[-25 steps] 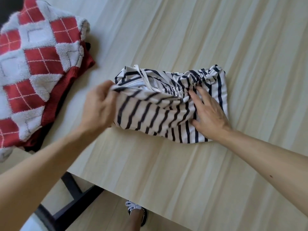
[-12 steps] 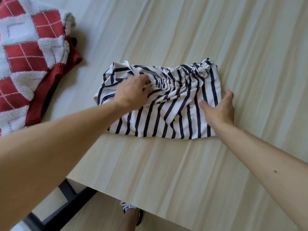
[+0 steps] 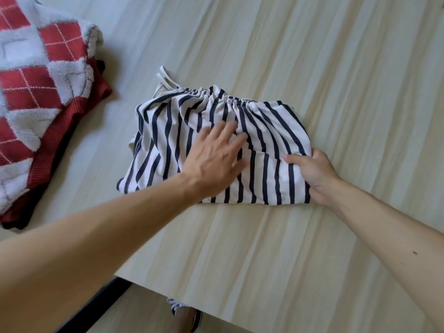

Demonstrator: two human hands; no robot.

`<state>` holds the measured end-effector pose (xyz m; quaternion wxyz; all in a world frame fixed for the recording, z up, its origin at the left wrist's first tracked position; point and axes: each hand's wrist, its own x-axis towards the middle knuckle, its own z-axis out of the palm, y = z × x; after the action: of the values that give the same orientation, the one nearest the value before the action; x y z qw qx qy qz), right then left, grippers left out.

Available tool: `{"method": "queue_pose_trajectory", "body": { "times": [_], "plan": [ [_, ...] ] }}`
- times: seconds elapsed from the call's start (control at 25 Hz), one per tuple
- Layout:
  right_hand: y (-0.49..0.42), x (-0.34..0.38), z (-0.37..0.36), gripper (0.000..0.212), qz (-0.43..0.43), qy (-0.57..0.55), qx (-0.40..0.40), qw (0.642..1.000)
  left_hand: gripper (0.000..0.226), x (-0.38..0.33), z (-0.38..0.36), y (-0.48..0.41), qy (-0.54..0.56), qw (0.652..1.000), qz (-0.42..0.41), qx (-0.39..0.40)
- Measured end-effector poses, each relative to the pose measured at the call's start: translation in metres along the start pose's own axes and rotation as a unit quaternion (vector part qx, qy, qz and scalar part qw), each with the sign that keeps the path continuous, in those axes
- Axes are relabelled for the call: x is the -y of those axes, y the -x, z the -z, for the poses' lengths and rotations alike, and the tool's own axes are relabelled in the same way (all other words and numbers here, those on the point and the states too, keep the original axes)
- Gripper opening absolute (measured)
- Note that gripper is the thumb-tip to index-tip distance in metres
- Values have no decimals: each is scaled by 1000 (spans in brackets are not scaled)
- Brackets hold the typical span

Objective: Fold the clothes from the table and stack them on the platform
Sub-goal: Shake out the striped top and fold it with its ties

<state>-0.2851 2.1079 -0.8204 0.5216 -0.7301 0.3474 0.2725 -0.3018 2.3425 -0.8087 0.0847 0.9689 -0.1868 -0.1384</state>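
A striped garment [image 3: 216, 145], white with dark stripes and a gathered drawstring edge, is seen folded compactly at the middle of the bench [image 3: 336, 68]. It is pressed flat by the open left hand [image 3: 213, 162], while its right edge is gripped by the curled right hand [image 3: 312, 174]. Stacking is judged not yet done; a red checked knit [image 3: 40, 92] lies far left.

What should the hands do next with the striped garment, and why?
Probably lift the striped garment toward the red sweater pile. It already lies folded; the left hand presses flat on it and the right hand grips its right edge.
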Motion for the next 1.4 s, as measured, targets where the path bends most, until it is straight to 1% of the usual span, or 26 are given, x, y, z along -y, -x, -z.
{"method": "queue_pose_trajectory", "body": {
  "times": [0.04, 0.08, 0.16, 0.24, 0.32, 0.4, 0.44, 0.48, 0.52, 0.6, 0.64, 0.68, 0.72, 0.76, 0.8, 0.88, 0.92, 1.0, 1.04, 1.12, 1.16, 1.2, 1.24, 1.28, 1.36, 1.4],
  "plan": [
    [3, 1, 3, 37, -10, -21, 20, 1000, 72, 2, -15, 1, -2, 997, 25, 74],
    [7, 4, 4, 40, -18, -39, 40, 998, 82, 8, -26, 0, -3, 993, 37, 110],
    [18, 15, 6, 44, -21, -66, 64, 995, 90, 14, -35, 1, 7, 996, 23, 82],
    [33, 32, 3, 39, -3, -94, 73, 993, 85, 13, -33, 14, 6, 999, 37, 3],
    [55, 56, -6, 29, 35, -98, 89, 991, 78, 16, -36, 34, 24, 997, 66, 10],
    [77, 81, -24, 27, 96, -31, 99, 990, 70, 27, -34, 52, 115, 990, 70, 39],
    [88, 92, -36, 27, 135, 24, 92, 986, 64, 34, -27, 56, 212, 973, 82, 29],
    [98, 103, -52, 29, 182, 80, 85, 976, 56, 41, -14, 58, 329, 938, 108, -6],
    [109, 113, -70, 32, 233, 120, 96, 960, 50, 49, 5, 60, 439, 882, 157, -64],
    [130, 128, -110, 46, 314, 164, 184, 917, 40, 72, 36, 68, 636, 699, 280, -167],
    [137, 130, -130, 56, 327, 193, 255, 890, 40, 83, 47, 72, 699, 610, 327, -178],
    [144, 129, -149, 64, 322, 241, 324, 856, 47, 96, 53, 79, 725, 559, 365, -166],
    [148, 124, -167, 64, 315, 298, 371, 822, 52, 105, 55, 87, 720, 551, 395, -145],
    [149, 115, -179, 60, 313, 345, 382, 798, 54, 112, 53, 93, 696, 570, 420, -124],
    [145, 104, -186, 54, 321, 368, 363, 794, 56, 117, 47, 97, 651, 609, 441, -104],
    [132, 84, -189, 48, 355, 354, 240, 832, 71, 120, 29, 103, 502, 725, 466, -77],
    [121, 76, -188, 49, 385, 346, 159, 841, 72, 119, 21, 104, 404, 780, 467, -101],
    [93, 66, -184, 58, 451, 375, 43, 809, 67, 110, 12, 104, 237, 871, 372, -218],
    [76, 63, -183, 63, 460, 418, 27, 783, 68, 102, 8, 104, 189, 911, 289, -226],
    [42, 59, -182, 66, 432, 514, 55, 739, 75, 95, -18, 107, 133, 972, 156, -116],
    [30, 60, -182, 67, 407, 543, 80, 730, 79, 96, -31, 111, 114, 982, 144, -43],
    [21, 60, -181, 71, 393, 541, 93, 737, 83, 97, -42, 116, 103, 981, 165, 3],
    [18, 61, -182, 77, 389, 505, 80, 766, 89, 98, -48, 119, 112, 972, 206, 17],
    [17, 62, -183, 85, 376, 442, 46, 814, 98, 95, -46, 121, 152, 953, 262, 5],
    [24, 64, -185, 101, 288, 285, -3, 914, 114, 82, -32, 117, 271, 887, 372, -39],
    [29, 64, -188, 105, 245, 225, -8, 943, 116, 74, -24, 115, 317, 855, 408, -57]
  ]
}}
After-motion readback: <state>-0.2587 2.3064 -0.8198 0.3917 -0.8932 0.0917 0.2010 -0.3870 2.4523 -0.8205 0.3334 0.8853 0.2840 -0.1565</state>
